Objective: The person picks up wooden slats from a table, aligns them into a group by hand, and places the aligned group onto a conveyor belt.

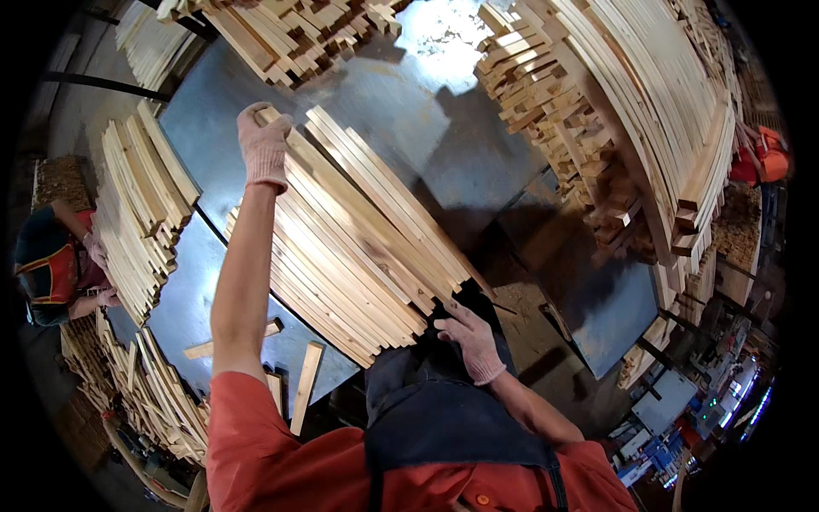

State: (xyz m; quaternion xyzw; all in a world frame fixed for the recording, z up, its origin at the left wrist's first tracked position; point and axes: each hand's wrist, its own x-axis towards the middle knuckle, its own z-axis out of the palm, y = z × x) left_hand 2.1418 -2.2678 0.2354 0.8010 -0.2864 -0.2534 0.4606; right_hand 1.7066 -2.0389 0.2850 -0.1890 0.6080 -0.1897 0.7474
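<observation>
Gloved in pale pink, my left hand point(263, 147) is closed over the far end of a wooden strip point(341, 200). This strip lies on a row of long, pale wooden strips point(320, 264) that slants across the metal table toward my apron. My right hand point(472, 341), gloved alike, is beside the near ends of the strips, with its fingers stretched out and apart. Its fingertips are close to those ends; whether they touch is hard to see. A few more strips point(384, 192) lie along the right side of the row.
Wood stacks stand at the far side point(290, 34), on the right point(631, 94) and on the left point(141, 188). Loose short pieces point(305, 388) lie on the metal table point(205, 282). A co-worker point(55, 264) handles wood at left; another person point(759, 155) is at right.
</observation>
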